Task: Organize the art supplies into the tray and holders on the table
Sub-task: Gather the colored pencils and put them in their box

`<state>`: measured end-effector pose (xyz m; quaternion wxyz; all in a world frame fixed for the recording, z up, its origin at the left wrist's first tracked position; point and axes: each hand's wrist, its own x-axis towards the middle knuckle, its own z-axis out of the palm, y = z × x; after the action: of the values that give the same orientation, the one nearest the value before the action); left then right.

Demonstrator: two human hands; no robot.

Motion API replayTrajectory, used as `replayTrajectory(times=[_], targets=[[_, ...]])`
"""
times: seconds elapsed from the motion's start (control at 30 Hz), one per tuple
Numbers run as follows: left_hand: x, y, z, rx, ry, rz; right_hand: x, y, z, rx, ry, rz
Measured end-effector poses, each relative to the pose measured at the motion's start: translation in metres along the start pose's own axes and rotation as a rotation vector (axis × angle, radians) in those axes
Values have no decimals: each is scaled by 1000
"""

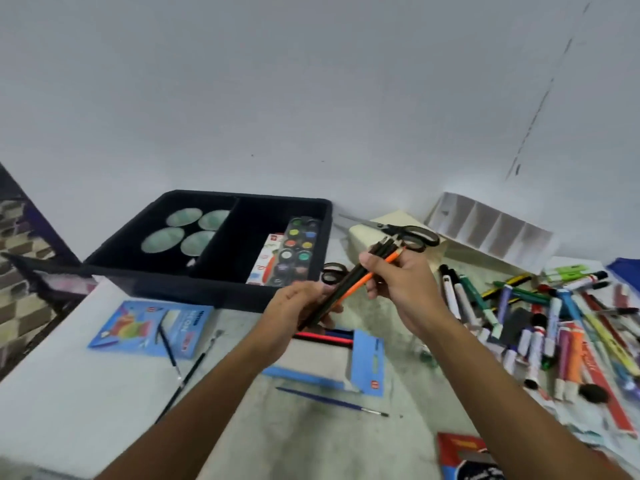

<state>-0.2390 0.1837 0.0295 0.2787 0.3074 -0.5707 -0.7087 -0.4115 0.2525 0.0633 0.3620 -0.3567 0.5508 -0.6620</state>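
A bundle of pencils [360, 280], dark ones with one orange, slants above the table's middle. My left hand [298, 310] grips its lower end and my right hand [401, 282] grips its upper part. Behind them stands the black tray [173, 282]: round discs [183, 232] lie in its left compartment, a watercolour palette [294, 252] and a small box in its right. A white divided holder [491, 223] leans at the back right. Under my hands lies an open blue pencil pack [367, 358] with a red and a dark pencil showing.
Scissors [401, 232] rest on a cream box behind my right hand. Several markers, paint tubes and pens [540, 323] are heaped at the right. A blue booklet [152, 327], three brushes [187, 379] and a red box [464, 455] lie on the near table. Tape rolls [334, 273] sit by the tray.
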Motion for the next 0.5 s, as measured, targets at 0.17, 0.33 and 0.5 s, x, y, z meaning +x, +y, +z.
replayTrajectory(times=[0.17,0.33,0.5], targets=[[-19,5,-55,417,-317,-9,-22,29,39,60,-10,161],[-23,2,-79,584,-383,-61,-35,37,46,167,-95,390],[-24,-1,-84,670,-468,-50,-38,45,44,176,-108,434]])
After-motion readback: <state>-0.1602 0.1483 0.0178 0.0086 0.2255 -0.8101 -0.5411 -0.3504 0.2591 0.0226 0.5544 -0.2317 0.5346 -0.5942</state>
